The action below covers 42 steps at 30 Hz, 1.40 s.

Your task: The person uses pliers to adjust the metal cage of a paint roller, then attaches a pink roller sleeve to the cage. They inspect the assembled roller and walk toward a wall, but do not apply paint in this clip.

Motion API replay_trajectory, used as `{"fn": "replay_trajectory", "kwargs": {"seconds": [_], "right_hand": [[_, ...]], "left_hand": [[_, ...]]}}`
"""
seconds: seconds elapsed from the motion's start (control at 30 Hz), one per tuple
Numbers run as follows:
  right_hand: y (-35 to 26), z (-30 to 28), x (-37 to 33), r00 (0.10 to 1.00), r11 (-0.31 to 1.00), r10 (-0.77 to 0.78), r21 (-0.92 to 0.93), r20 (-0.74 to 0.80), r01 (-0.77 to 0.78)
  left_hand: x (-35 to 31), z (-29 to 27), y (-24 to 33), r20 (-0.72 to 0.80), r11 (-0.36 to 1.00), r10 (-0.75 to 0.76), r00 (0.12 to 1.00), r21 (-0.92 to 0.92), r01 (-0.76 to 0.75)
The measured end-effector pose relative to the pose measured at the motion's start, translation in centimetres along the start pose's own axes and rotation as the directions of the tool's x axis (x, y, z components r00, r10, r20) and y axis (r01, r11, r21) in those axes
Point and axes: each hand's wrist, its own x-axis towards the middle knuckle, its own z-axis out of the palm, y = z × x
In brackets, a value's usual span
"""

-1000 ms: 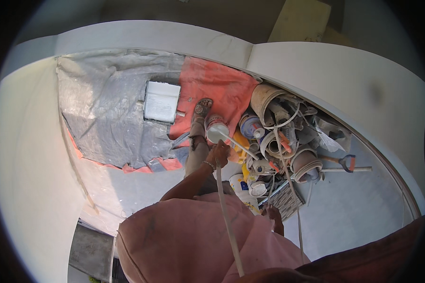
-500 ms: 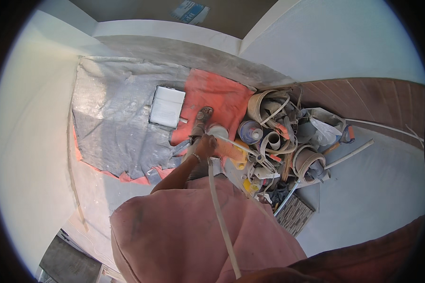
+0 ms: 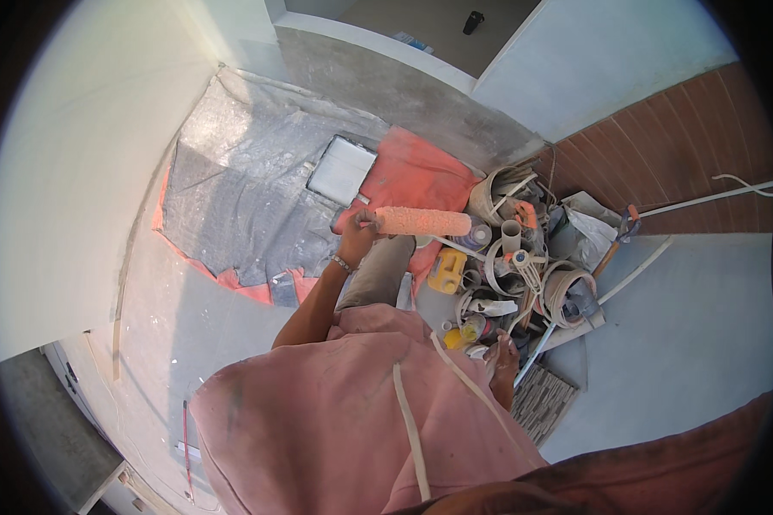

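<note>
Roller sleeve (image 3: 423,221), peach-orange, mottled; sheet (image 3: 240,202), grey, coral-red toward its right edge and along its lower left edge. Paint tray (image 3: 323,161), black-rimmed, white within, near the sheet's upper edge; jug (image 3: 446,273), yellow, off its lower right corner. Tile panel (image 3: 545,402), grey-brown bands; shirt (image 3: 318,412), dusty pink.

I can't make out the small black object (image 3: 472,22) beyond the low grey wall (image 3: 378,93). The orange roller sleeve (image 3: 423,221) covers part of a blue tub (image 3: 481,239), and the left hand (image 3: 358,228) hides the sleeve's near end. Whether the right hand (image 3: 504,356) touches anything beneath, I can't tell. The pink shirt (image 3: 318,412) runs off below.
</note>
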Motion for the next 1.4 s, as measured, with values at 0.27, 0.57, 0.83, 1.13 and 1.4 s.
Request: {"fn": "replay_trajectory", "kwargs": {"seconds": [0.27,0.57,0.83,1.13,1.4], "right_hand": [[-0.9,3.4,-1.1,0.985,0.998,-0.014,-0.051,0.17,0.023],[-4.1,17.2,0.6,0.865,0.975,0.068,-0.218,0.497,0.049],[-3.4,37.2,-4.9,0.679,0.933,0.166,-0.336,0.715,0.125],[1.6,59.5,-18.8,0.484,0.872,0.298,-0.441,0.823,0.213],[5.0,74.3,-28.6,0.252,0.739,0.404,-0.476,0.88,0.477]], "left_hand": [[-9.6,-6.7,4.2,-0.208,0.988,0.031,0.978,-0.14,-0.061],[-22.6,-20.5,2.8,-0.664,0.978,0.188,0.723,0.055,-0.204],[-39.0,-35.7,0.4,-0.933,0.931,0.358,0.04,0.359,0.065],[-60.0,-52.1,-4.1,-0.911,0.867,0.299,-0.285,0.135,0.479],[-71.6,-50.0,-18.1,-0.784,0.858,-0.15,-0.603,-0.406,0.314]]}}
